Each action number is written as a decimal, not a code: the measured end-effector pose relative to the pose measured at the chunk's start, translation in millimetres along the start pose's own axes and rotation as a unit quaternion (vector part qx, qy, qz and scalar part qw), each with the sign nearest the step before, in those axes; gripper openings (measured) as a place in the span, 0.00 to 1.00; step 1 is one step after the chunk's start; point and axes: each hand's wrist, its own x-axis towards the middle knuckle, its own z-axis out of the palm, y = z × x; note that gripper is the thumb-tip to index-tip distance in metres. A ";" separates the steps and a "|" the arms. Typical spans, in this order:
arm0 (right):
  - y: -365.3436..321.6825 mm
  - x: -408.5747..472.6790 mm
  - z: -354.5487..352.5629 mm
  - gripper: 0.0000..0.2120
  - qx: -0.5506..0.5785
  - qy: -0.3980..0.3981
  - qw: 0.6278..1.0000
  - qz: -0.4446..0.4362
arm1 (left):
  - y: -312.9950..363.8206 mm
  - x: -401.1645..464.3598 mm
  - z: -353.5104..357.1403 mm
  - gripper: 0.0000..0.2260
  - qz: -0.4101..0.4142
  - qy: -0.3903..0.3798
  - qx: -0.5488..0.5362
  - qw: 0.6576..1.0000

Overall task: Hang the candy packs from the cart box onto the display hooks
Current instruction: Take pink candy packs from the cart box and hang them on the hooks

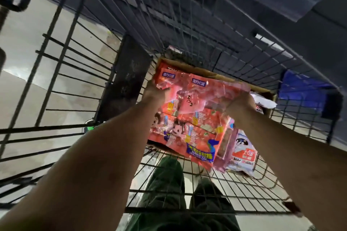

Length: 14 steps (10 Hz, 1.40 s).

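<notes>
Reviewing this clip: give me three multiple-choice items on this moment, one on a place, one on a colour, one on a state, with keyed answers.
1. Where is the brown cardboard box?
A. in the wire cart
B. on the floor
C. on a shelf

2. Main colour of the glossy plastic candy packs being held?
A. green
B. red-pink
C. black

3. How are the packs held?
A. left hand only
B. right hand only
C. both hands

Answers: 1 A, cart mesh surrounds the box. 2 B, red-pink wrappers. 3 C, left hand and right hand grip opposite edges.

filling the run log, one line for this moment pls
both hands grip red candy packs | left hand | right hand | over cart box
</notes>
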 end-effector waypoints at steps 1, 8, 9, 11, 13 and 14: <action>7.8 4.3 -3.1 0.18 0.045 -0.034 0.998 0.004 | 11.9 6.7 4.7 0.28 -0.035 0.005 0.002 0.999; 75.3 -88.4 -198.3 0.09 0.420 -0.035 0.905 -0.051 | 153.4 -221.7 -6.5 0.05 0.195 -0.187 -0.093 0.958; 134.1 -109.1 -273.8 0.06 0.456 0.025 0.884 -0.102 | 171.9 -287.3 56.2 0.14 0.253 -0.198 -0.096 0.942; 306.8 -162.6 -423.1 0.03 0.530 0.144 0.824 -0.136 | 188.5 -432.1 233.6 0.06 0.362 -0.230 -0.032 0.903; 468.8 -211.1 -518.1 0.08 0.561 0.257 0.775 -0.140 | 186.6 -560.1 403.1 0.06 0.416 -0.341 0.025 0.843; 530.2 -222.5 -545.8 0.10 0.576 0.304 0.749 -0.124 | 185.3 -600.6 472.8 0.04 0.428 -0.374 0.054 0.821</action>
